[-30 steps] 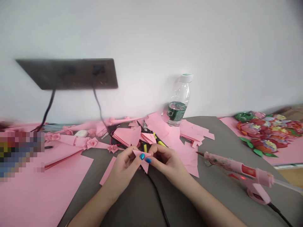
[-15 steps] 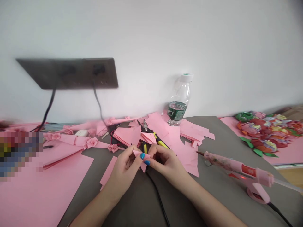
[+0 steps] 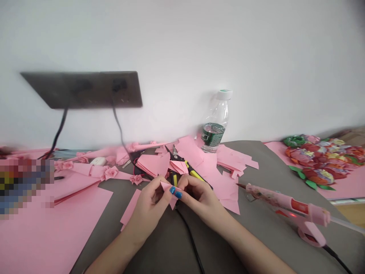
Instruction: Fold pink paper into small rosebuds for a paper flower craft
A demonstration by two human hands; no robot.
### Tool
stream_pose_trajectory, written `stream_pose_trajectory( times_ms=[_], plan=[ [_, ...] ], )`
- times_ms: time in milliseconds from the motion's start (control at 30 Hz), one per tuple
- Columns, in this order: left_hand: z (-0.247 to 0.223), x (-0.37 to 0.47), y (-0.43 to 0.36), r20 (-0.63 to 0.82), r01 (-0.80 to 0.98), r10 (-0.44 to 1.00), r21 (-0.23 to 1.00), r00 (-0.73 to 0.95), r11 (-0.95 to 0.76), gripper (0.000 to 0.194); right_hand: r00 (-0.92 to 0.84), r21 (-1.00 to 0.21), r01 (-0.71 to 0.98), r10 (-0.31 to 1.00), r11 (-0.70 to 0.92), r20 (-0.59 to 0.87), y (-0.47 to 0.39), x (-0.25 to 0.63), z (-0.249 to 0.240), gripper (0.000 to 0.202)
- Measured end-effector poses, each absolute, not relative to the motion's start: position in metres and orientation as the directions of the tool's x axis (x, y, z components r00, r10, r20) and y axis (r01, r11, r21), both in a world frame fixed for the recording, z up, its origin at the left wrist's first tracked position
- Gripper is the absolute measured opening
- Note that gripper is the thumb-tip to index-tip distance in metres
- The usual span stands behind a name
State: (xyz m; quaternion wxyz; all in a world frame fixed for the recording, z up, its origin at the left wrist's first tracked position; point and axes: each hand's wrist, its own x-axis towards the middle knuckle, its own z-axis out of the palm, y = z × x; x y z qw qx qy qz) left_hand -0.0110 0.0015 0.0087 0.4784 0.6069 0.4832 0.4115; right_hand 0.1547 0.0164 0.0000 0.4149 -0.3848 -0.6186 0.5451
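Left hand [image 3: 150, 201] and right hand [image 3: 203, 196] are held close together over the counter [image 3: 162, 251], thumbs nearly touching, with a small folded pink paper piece [image 3: 172, 203] pinched between them; the grip is narrow, and the fingers behind the paper are partly hidden. A skewed or torn crease could be caused by uneven thumb pressure, since the piece is small and much of it is covered; its lower point could be bent if brushed against the black cable [image 3: 190, 233] just below. Beyond the fingertips, a black-and-yellow hand tool [image 3: 195, 174] is surrounded by pink paper cuttings [image 3: 154, 163]; the piece could be snagged or mislaid there if the grip were loosened. To the right, a glue gun [image 3: 273, 197] is shown with a red light lit; a burn could be caused if its tip, possibly hot, were brushed by the right hand.
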Motion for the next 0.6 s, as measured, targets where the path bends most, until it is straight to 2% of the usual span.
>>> stream_pose_trajectory(
  times_ms=[200,333,600],
  plan=[
    [0.0084,-0.0105,0.0012,0.051,0.109,0.978,0.991,0.203,-0.074,0.026,-0.353,-0.990,-0.020,0.925,0.139,0.137,0.0169,0.1565,-0.0023,0.035],
    [0.0050,-0.0099,0.0022,0.000,0.033,0.966,0.999,0.258,-0.009,0.016,-0.343,-0.987,-0.105,0.927,0.120,0.149,0.0170,0.1570,-0.0042,0.035],
    [0.0050,-0.0108,0.0049,-0.050,0.049,0.972,0.998,0.231,0.040,0.019,-0.356,-0.986,-0.120,0.922,0.112,0.148,0.0163,0.1566,-0.0032,0.033]
  ],
)
